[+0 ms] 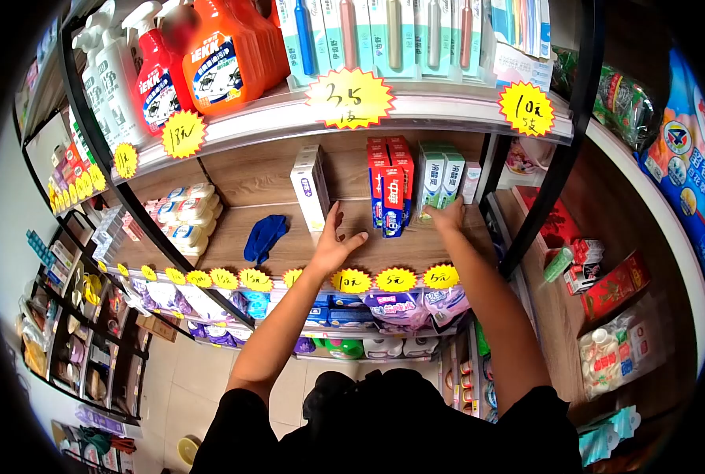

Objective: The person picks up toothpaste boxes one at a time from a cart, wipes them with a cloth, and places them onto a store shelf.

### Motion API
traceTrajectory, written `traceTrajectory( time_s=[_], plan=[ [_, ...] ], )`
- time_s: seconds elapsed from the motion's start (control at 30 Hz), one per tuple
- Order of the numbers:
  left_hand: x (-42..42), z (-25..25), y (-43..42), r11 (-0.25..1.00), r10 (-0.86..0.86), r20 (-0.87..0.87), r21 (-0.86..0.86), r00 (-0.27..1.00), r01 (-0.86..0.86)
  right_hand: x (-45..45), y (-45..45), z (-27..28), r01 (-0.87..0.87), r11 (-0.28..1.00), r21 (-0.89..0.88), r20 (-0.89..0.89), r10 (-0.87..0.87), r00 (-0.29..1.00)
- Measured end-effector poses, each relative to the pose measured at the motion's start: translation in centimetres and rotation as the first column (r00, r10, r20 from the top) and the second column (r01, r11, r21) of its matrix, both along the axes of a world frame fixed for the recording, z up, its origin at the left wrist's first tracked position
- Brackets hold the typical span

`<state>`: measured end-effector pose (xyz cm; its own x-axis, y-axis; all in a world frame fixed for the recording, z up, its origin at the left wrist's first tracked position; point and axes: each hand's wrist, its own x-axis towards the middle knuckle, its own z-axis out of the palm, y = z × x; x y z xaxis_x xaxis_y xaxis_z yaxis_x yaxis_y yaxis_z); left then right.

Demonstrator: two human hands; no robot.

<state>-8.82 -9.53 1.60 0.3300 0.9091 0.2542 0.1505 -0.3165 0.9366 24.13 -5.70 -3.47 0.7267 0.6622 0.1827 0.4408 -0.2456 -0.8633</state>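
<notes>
Shop racking with wood-look boards, tiled floor (198, 371) below; the middle shelf (232, 229) carried what I was working on. Step in hand, my judgement: arranging small cartons, likely toothpaste. My right grip (447, 216) was at the lower front of the green-and-white boxes (441, 175), on the shelf's right side; fingers touched them, it seemed, but I couldn't tell whether it was clamped. My left grip (337, 246) held nothing, thumb and fingers apart, just beside the tall white box (311, 186); contact with it unclear. Red boxes (390, 178) stood between the two. Next move, probably: settle the right grip squarely on the green-and-white boxes without knocking the red ones. Labels: green-and-white read 冷酸灵; red ones showed 中, rest hard to read; white box's purple print not legible. Orange bottle (230, 59) and red spray bottle (159, 75) above said iEKK. Handwritten price tags: 13元 (184, 134), 3.5 on the big one (350, 97), 10元 5支 at right (526, 108); lower edge had 10元 (351, 280), then 5元 twice (397, 280). Blue cloth-like item (266, 238) lay left, unlabelled.
</notes>
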Motion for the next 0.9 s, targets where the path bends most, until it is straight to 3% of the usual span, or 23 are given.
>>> traceTrajectory(
  time_s=[0.1,0.23,0.3,0.33,0.43,0.5,0.57,0.63,0.7,0.77,0.8,0.83,0.9],
  plan=[
    [0.0,0.1,-0.2,1.0,-0.004,0.01,0.011,1.0,0.004,0.7,-0.5,0.8,0.052,0.998,-0.023,0.031,-0.052,0.998],
    [-0.5,-0.3,-0.3,0.997,0.07,0.052,0.037,0.996,-0.072,1.3,-0.5,0.6,0.14,0.987,0.074,0.005,-0.141,0.99],
    [-1.6,-1.0,0.9,0.98,0.125,0.17,0.133,0.977,-0.148,-0.2,-0.6,-0.4,0.222,0.833,0.506,-0.215,-0.128,0.968],
    [-2.2,-0.6,0.8,0.954,0.209,0.203,0.174,0.957,-0.245,-1.9,-1.5,-0.1,0.207,0.838,0.505,-0.218,-0.108,0.97],
    [-4.1,0.9,1.7,0.85,0.436,0.213,0.223,0.874,-0.478,-9.5,-6.6,3.1,0.024,0.757,0.653,-0.227,0.166,0.96],
    [-5.6,0.2,4.6,0.821,0.469,0.236,0.239,0.851,-0.518,-14.2,-8.0,3.1,-0.19,0.706,0.682,-0.132,0.375,0.918],
    [-7.5,-1.3,8.3,0.794,0.529,0.253,0.189,0.81,-0.577,-18.5,-7.7,2.8,-0.294,0.658,0.693,-0.156,0.535,0.831],
    [-8.1,-1.2,11.3,0.863,0.468,0.308,0.043,0.828,-0.504,-21.1,-6.4,4.5,-0.355,0.701,0.619,-0.321,0.638,0.7],
    [-8.7,-0.7,12.9,0.905,0.426,0.33,-0.147,0.843,-0.399,-22.3,-3.8,4.9,-0.411,0.734,0.541,-0.362,0.644,0.674],
    [-9.3,-4.0,17.5,0.928,0.366,0.298,-0.183,0.882,-0.323,-23.0,-0.2,5.2,-0.416,0.748,0.517,-0.482,0.656,0.581],
    [-9.4,-5.0,19.6,0.943,0.306,0.27,-0.218,0.913,-0.252,-23.1,1.7,4.9,-0.498,0.732,0.466,-0.509,0.682,0.526],
    [-8.8,-3.8,19.2,0.945,0.297,0.273,-0.219,0.915,-0.242,-23.3,3.4,5.0,-0.492,0.737,0.464,-0.507,0.676,0.535],
    [-7.9,-2.1,17.8,0.917,0.229,0.265,-0.381,0.937,-0.116,-23.9,6.3,4.5,-0.558,0.742,0.371,-0.58,0.655,0.485]
  ],
)
